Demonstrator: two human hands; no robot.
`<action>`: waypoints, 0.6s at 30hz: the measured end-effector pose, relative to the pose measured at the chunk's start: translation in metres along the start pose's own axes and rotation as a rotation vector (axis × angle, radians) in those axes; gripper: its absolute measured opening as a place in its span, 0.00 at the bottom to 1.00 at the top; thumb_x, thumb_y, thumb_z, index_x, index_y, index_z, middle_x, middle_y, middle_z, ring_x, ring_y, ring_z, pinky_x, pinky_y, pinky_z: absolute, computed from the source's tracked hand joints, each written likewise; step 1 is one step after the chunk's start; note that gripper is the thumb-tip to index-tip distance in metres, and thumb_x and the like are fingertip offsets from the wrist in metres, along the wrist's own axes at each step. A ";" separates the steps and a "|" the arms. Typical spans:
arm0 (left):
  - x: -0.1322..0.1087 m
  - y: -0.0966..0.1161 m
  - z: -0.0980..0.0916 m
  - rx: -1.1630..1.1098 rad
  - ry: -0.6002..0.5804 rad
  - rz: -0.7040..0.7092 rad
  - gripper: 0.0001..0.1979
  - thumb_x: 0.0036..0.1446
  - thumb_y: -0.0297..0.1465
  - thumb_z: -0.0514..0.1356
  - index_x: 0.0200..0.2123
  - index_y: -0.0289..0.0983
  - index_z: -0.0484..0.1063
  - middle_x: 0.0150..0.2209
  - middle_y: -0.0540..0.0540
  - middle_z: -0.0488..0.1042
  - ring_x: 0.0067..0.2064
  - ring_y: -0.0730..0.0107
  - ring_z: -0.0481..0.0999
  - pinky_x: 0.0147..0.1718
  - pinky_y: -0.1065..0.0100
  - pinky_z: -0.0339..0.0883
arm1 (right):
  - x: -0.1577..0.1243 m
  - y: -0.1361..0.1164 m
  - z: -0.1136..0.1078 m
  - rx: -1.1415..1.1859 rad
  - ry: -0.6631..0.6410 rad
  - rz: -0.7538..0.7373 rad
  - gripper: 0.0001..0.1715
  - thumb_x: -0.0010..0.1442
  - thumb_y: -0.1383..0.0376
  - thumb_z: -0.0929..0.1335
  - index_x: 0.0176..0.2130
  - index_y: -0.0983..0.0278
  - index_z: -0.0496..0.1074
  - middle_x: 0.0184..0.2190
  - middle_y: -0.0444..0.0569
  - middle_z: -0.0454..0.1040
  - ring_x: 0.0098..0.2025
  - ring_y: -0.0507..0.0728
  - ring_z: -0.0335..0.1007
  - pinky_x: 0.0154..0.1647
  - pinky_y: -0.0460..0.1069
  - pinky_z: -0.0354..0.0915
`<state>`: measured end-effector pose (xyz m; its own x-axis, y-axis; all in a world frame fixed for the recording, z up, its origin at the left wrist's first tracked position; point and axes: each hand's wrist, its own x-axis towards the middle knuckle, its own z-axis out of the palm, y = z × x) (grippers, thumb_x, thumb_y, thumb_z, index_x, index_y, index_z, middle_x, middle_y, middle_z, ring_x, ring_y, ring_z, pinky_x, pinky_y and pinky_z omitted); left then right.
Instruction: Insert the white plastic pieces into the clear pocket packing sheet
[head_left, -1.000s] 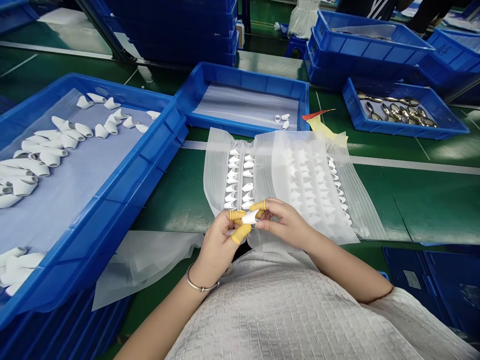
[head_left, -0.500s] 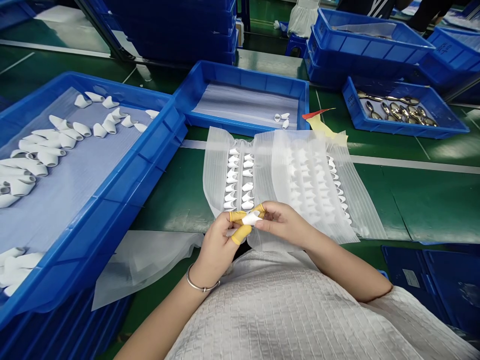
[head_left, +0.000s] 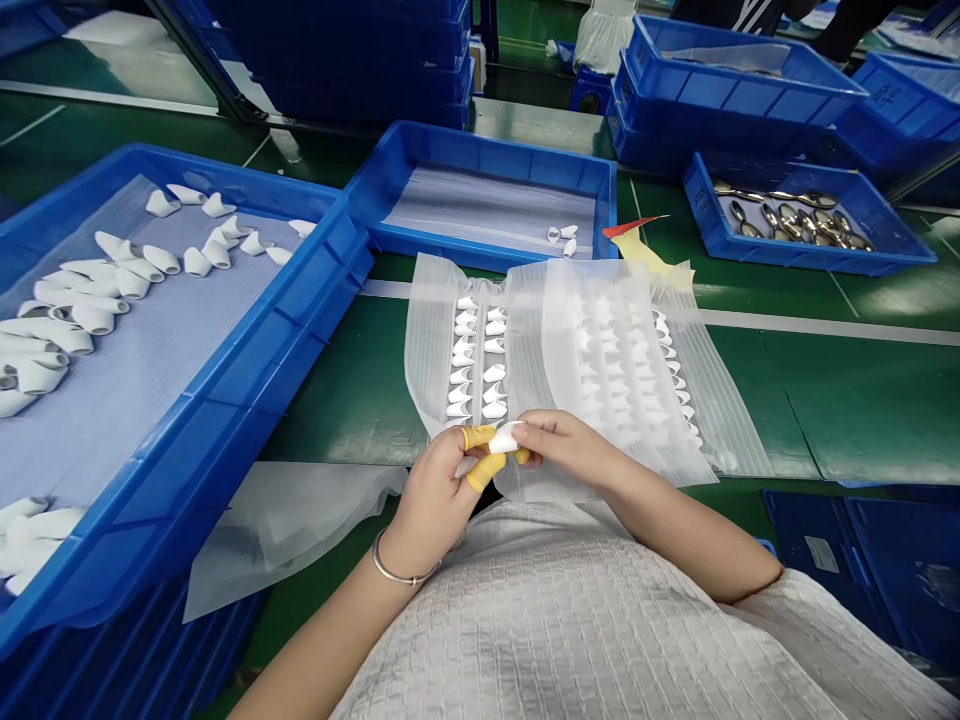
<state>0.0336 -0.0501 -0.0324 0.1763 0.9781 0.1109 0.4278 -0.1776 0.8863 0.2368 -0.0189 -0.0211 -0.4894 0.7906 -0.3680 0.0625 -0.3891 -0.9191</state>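
Observation:
My left hand (head_left: pixel 439 490) and my right hand (head_left: pixel 574 450) meet at the near edge of a clear pocketed plastic sheet (head_left: pixel 525 350). Both pinch one small white cap (head_left: pixel 504 437) between fingertips that wear yellow finger cots. The sheet lies on the green table and holds rows of white caps (head_left: pixel 472 360) in its narrow pockets; a folded layer covers its right half. A silver bracelet circles my left wrist.
A large blue tray (head_left: pixel 225 400) at the left holds several loose white caps (head_left: pixel 90 300) on clear film. A blue tray (head_left: pixel 480 150) behind the sheet holds film and a few caps. A blue bin of metal spoons (head_left: pixel 787 215) sits far right. Loose plastic film (head_left: pixel 285 520) lies near left.
Both hands have shifted slightly down toward me with the white cap, and my right forefinger has curled lower over it. Nothing else moved.

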 end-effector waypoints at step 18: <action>0.003 0.005 -0.001 -0.126 -0.013 -0.188 0.12 0.55 0.40 0.67 0.35 0.39 0.71 0.30 0.51 0.76 0.30 0.68 0.74 0.29 0.69 0.66 | -0.012 -0.010 0.000 -0.591 0.101 -0.387 0.09 0.62 0.59 0.73 0.38 0.63 0.75 0.33 0.46 0.70 0.35 0.54 0.65 0.37 0.50 0.62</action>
<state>0.0350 -0.0481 -0.0271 0.1154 0.9911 -0.0668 0.3402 0.0238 0.9401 0.2415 -0.0246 -0.0079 -0.4904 0.8714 0.0148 0.3762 0.2269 -0.8983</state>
